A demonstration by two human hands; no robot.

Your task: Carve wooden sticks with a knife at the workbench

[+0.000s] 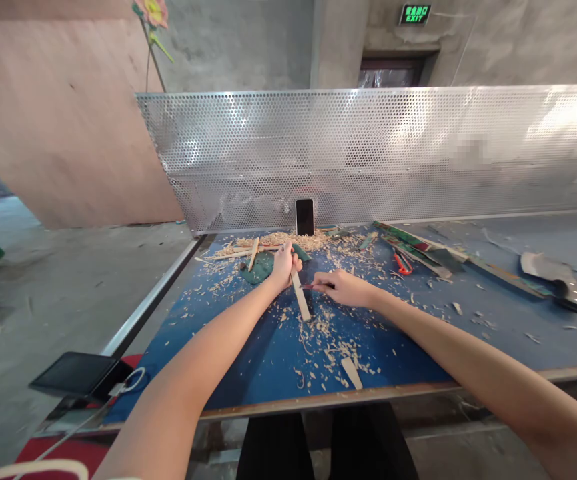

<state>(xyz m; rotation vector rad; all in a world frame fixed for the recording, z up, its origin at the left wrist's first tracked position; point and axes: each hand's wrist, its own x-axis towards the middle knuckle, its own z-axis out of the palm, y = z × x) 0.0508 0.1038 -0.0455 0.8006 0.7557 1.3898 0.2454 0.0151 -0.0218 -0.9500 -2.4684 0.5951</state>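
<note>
My left hand (284,267) is closed around the upper end of a pale wood strip (301,301), which slants down toward me over the blue tabletop (248,360). My right hand (341,287) is closed on a small knife (308,287), its blade touching or very near the strip's right edge. Most of the knife's handle is hidden in my fingers. Curled wood shavings (325,327) lie under and around both hands. Just beyond my left hand is a dark green round mat (261,267) with a thin stick (253,254) across it.
A phone (305,217) stands upright against a perforated metal screen (278,147) at the back. To the right lie a red-handled tool (402,264), long boards (488,270) and a curved metallic piece (548,270). A wood offcut (351,373) rests near the front edge; a tablet (79,375) sits at left.
</note>
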